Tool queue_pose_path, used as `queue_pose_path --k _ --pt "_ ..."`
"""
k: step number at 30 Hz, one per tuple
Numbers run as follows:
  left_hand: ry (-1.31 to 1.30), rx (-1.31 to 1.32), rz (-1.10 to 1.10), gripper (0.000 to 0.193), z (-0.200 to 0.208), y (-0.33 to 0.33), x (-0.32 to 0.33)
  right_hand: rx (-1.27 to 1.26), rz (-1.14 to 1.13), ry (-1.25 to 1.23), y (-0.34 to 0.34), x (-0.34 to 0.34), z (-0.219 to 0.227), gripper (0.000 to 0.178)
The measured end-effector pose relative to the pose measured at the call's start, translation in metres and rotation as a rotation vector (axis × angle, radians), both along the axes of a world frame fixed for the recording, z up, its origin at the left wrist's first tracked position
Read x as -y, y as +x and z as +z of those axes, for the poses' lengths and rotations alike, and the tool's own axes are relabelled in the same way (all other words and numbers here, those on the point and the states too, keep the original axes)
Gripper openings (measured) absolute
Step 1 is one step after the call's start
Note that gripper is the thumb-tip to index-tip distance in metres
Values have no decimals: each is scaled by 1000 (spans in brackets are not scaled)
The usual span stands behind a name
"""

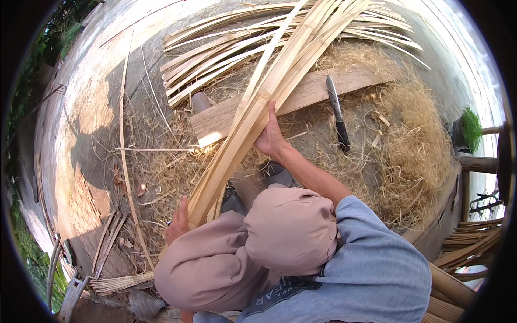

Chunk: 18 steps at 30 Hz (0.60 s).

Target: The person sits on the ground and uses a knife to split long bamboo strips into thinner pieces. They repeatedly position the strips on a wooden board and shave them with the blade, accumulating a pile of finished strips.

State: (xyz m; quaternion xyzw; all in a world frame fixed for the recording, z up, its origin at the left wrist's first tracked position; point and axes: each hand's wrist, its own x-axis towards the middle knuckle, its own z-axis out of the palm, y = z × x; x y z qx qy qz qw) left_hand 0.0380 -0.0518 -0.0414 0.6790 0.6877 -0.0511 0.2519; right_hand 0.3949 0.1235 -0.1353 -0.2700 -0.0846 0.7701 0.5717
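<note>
A long bundle of pale bamboo strips slants across the middle, from beside my knees up to the far edge. My right hand grips it about midway, thumb up along its right side and the other fingers hidden beneath. At the near end, my left hand holds the bundle from its left side, partly covered by my knee. Under the bundle lies a flat wooden board. A knife with a black handle rests with its blade on that board, its handle toward me.
More split bamboo strips are spread on the ground at the far side. Curly shavings heap up on the right. One long thin strip lies on the left. A plastic bottle is at the lower left, and a green plant at the right.
</note>
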Motion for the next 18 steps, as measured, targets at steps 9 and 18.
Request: queue_pose_path --k 9,18 --pt "732 -486 -262 72 -56 0 38 84 -138 18 -15 7 41 102" --pt "875 -221 -176 84 -15 15 24 78 -219 45 -26 26 107 68"
